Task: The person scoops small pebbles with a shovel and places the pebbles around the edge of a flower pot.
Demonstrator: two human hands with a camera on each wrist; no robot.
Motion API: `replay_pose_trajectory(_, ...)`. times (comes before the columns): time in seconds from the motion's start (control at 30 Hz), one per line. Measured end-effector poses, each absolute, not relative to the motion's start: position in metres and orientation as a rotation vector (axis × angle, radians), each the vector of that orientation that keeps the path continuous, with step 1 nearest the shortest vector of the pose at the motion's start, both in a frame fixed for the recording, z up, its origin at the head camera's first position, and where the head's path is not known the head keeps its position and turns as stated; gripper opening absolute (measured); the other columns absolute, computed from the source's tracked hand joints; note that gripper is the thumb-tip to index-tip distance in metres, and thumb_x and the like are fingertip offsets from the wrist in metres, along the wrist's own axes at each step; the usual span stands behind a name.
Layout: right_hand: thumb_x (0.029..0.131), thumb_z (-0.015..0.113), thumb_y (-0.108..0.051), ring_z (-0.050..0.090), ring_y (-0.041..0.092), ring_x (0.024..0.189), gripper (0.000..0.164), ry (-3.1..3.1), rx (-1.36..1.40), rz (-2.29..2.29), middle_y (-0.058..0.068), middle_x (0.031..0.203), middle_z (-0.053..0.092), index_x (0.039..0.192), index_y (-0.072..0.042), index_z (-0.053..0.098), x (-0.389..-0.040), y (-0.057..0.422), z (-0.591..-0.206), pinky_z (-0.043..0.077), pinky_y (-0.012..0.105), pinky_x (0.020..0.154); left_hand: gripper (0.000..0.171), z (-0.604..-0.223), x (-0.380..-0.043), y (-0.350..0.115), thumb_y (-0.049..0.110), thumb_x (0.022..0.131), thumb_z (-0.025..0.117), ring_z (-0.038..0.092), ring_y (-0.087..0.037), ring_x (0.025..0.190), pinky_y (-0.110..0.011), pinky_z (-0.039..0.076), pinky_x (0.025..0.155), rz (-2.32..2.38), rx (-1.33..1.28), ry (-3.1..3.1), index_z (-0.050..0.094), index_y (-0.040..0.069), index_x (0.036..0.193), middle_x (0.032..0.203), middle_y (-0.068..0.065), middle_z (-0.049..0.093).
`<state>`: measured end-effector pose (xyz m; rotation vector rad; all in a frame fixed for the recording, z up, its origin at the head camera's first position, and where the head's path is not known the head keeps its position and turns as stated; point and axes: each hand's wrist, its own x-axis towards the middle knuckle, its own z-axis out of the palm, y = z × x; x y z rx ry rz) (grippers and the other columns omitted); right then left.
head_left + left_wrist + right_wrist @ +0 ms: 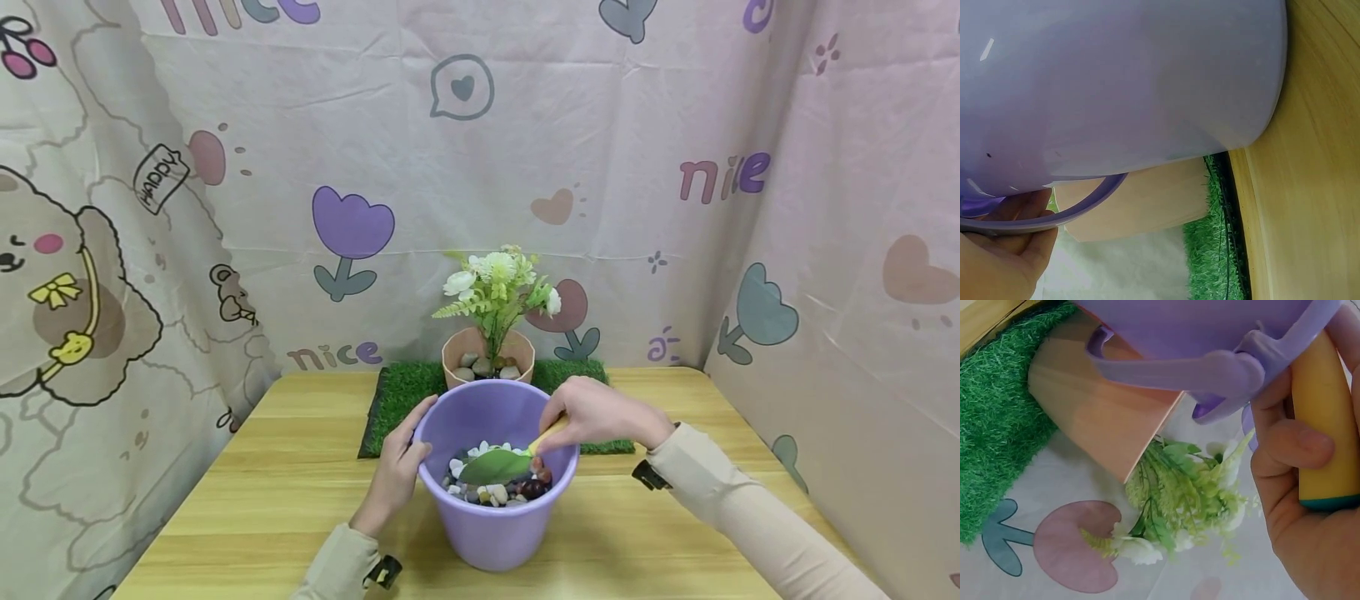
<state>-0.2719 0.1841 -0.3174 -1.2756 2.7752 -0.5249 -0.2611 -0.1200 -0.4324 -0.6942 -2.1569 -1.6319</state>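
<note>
A purple bucket (491, 533) stands upright on the table with several white, brown and dark red stones (495, 495) at its bottom. My left hand (399, 458) grips the bucket's left rim, and in the left wrist view a curved purple band (1088, 203) crosses its fingers. A small trowel with a green blade (495, 467) and yellow handle (1322, 419) is in my right hand (596, 412), whose fingers curl round the handle. The blade reaches down inside the bucket, over the stones. In the right wrist view, the bucket's handle (1154, 372) hangs outside near its rim.
Behind the bucket, a pink pot (452, 358) holds white flowers with green leaves (495, 287) and several stones. It stands on a green turf mat (397, 400). The wooden table (270, 492) has a printed cloth (585, 125) hung behind and at both sides.
</note>
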Motion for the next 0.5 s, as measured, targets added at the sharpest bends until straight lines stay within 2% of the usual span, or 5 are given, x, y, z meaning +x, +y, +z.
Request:
replay_pose_trajectory(0.13, 0.078, 0.078, -0.044, 0.055, -0.004, 0.053, 0.011, 2.685, -1.274, -0.508, -0.024, 0.063, 0.065, 0.073, -0.036, 0.076, -0.271, 0.178, -0.318, 0.046, 0.017, 0.051, 0.064, -0.433, -0.261, -0.12, -0.003, 0.082, 0.044, 0.062, -0.032, 0.114, -0.032, 0.054, 0.09, -1.629, -0.698, -2.153, 0.045, 0.004, 0.146, 0.141, -0.017, 0.054)
replay_pose_trajectory(0.3, 0.078, 0.078, -0.043, 0.057, -0.004, 0.053, 0.007, 2.548, -1.262, -0.469, -0.021, 0.062, 0.068, 0.073, -0.038, 0.078, -0.269, 0.171, -0.317, 0.045, 0.016, 0.052, 0.064, -0.432, -0.26, -0.12, -0.003, 0.083, 0.044, 0.062, -0.032, 0.114, -0.032, 0.054, 0.09, -1.632, -0.696, -2.153, 0.045, 0.006, 0.146, 0.141, -0.017, 0.054)
replay_pose_trajectory(0.5, 0.075, 0.079, -0.046, 0.054, -0.006, 0.054, 0.009, 2.574, -1.296, -0.327, -0.028, 0.059, 0.063, 0.068, -0.041, 0.076, -0.266, 0.166, -0.316, 0.042, 0.015, 0.054, 0.065, -0.432, -0.261, -0.12, -0.003, 0.083, 0.043, 0.062, -0.034, 0.114, -0.038, 0.056, 0.088, -1.642, -0.7, -2.143, 0.045, 0.006, 0.146, 0.141, -0.018, 0.054)
